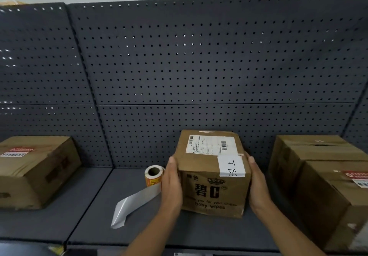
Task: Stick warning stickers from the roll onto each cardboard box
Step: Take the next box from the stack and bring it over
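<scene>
Brown cardboard box printed "baby wipes" sits at lower centre of the frame on the dark grey table. It is clasped between the left hand and the right hand, each laid flat and open against an opposite side and holding nothing else. Its top bears a white shipping label and a handwritten white tag; no red warning sticker shows there. The yellow-and-red sticker roll stands just left of the left hand, with a grey backing strip trailing toward the lower left. Done well, this step likely means squaring the box so that bare cardboard faces up, clear of the label. Counted: apparently four boxes, with a left box and a near right box both red-stickered, and a rear right box. There is one roll, and two hands.
</scene>
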Motion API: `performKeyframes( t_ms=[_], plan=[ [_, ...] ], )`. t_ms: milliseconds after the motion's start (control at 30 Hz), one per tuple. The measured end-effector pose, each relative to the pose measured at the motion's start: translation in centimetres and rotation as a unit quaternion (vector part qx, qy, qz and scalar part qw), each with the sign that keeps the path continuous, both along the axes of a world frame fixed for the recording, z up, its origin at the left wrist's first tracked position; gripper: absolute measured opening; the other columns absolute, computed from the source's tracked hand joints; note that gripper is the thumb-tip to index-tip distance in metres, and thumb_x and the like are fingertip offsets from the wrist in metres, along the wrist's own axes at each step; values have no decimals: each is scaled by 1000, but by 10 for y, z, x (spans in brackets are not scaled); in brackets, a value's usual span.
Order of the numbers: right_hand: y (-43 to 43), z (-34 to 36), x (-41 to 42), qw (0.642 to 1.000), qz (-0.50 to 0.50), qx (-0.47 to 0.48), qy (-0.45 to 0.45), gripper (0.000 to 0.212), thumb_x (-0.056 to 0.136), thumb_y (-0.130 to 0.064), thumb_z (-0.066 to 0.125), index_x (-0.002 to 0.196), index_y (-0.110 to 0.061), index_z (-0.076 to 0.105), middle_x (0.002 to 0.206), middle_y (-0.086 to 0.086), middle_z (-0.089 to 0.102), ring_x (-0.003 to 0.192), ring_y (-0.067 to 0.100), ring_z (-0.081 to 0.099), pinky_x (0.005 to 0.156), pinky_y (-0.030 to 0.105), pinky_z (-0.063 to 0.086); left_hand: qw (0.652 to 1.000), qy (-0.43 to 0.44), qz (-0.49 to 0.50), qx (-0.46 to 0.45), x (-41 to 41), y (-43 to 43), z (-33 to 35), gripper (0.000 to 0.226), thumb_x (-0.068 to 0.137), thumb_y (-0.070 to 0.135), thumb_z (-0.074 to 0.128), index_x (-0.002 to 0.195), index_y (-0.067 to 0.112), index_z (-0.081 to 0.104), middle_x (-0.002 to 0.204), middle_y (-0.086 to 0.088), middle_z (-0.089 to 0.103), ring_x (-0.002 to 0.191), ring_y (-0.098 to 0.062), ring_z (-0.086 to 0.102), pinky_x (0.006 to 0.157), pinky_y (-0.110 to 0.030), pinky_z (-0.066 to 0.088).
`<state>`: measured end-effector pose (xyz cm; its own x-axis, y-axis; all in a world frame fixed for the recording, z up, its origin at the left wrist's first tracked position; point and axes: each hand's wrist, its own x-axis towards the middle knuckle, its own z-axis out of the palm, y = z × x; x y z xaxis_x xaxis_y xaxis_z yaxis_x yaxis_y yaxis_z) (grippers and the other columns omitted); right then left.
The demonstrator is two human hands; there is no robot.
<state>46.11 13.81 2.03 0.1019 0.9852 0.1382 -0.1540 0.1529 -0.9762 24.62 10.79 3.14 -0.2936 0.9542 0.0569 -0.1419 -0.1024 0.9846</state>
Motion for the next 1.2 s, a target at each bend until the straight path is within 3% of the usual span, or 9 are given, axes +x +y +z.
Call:
performKeyframes(
  t_ms=[167,333,467,567,667,800,900,1033,1200],
  plan=[
    [-10,-9,7,999,16,-2,-36,66,93,-81,35,148,-47,50,148,-10,60,143,16,50,122,58,33,1000,3,-30,1,-5,-3,-19,44,98,67,35,120,50,70,127,20,71,125,0,61,117,-41,40],
    [-23,-5,14,998,31,28,-38,77,92,-80,42,158,-40,38,159,-9,48,151,15,40,125,58,26,986,128,-108,10,-17,-4,-27,67,92,74,39,153,44,41,148,30,52,139,11,43,122,-33,31],
    [-30,-13,16,997,41,8,-72,84,88,-87,38,157,-40,39,159,-11,47,152,14,37,125,58,26,976,167,-141,17,-21,0,-34,72,90,78,47,155,53,29,151,38,43,139,18,35,120,-27,29],
    [-31,-6,11,995,39,-40,-79,92,79,-97,32,149,-41,49,138,-24,63,137,2,51,116,34,41,974,174,-145,20,-18,1,-32,48,100,58,49,144,60,33,137,47,49,131,23,42,114,-20,35],
    [-32,6,6,995,7,-60,-78,63,91,-77,17,125,-47,61,104,-32,71,105,-17,60,87,10,44,976,176,-111,58,-14,1,-26,51,105,47,51,153,46,36,147,29,52,140,6,45,119,-32,38],
    [-28,27,1,993,-66,-50,-79,66,90,-78,10,110,-51,67,101,-15,76,100,-2,66,90,30,48,979,150,-114,76,-8,6,-7,57,99,59,54,152,40,43,145,16,60,138,-7,53,118,-46,42],
    [-22,52,10,989,-83,-47,-116,84,86,-82,7,97,-35,76,89,-4,81,85,8,75,83,33,56,978,146,-131,63,-5,11,11,70,92,74,56,153,42,42,145,16,60,137,-9,55,117,-48,44],
    [-14,80,25,976,-33,-80,-198,98,74,-98,12,104,-32,78,100,-5,81,97,10,74,91,38,56,980,141,-139,27,-4,20,35,74,85,81,54,151,50,40,140,19,63,131,-10,59,113,-47,47],
    [-12,96,31,966,36,-126,-224,65,91,-81,37,119,-32,69,106,-10,79,101,9,74,86,31,55,980,55,-172,-86,-6,35,59,54,96,63,55,147,45,45,130,5,72,117,-24,71,98,-55,58]
  ],
)
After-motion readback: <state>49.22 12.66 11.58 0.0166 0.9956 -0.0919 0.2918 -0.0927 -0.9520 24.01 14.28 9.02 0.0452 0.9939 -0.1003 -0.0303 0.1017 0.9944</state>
